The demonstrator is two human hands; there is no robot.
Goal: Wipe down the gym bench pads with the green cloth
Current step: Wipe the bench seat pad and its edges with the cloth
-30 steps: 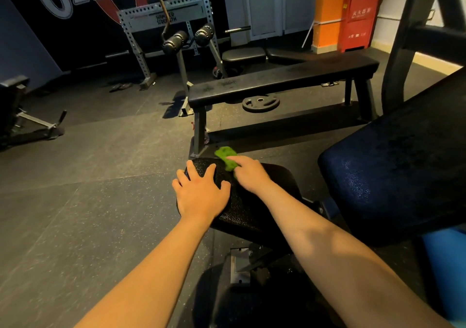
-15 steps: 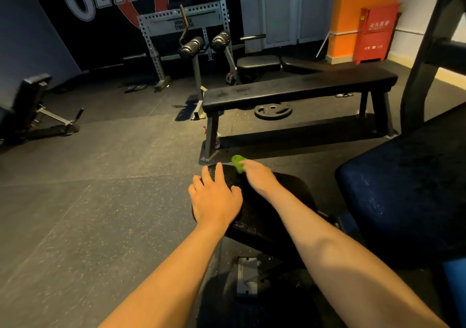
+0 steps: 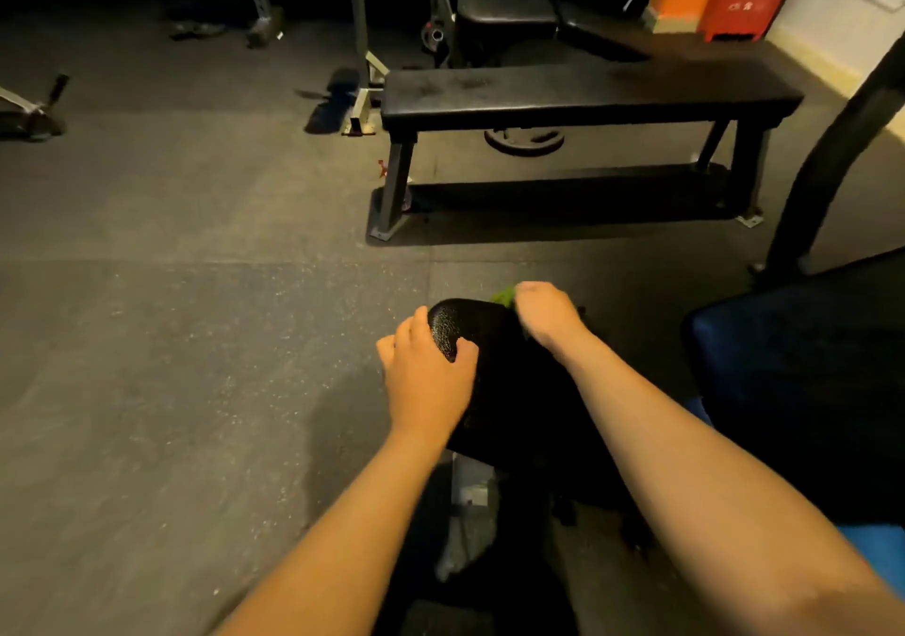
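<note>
Both your hands sit on the black seat pad: your right hand bunches the green cloth at its far edge, your left hand curls over the near-left rim, so wiping runs back toward you.

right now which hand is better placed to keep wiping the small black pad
Right. The right hand already holds the green cloth at the far edge of the small black pad; the left hand only grips the pad's near-left side.
</note>
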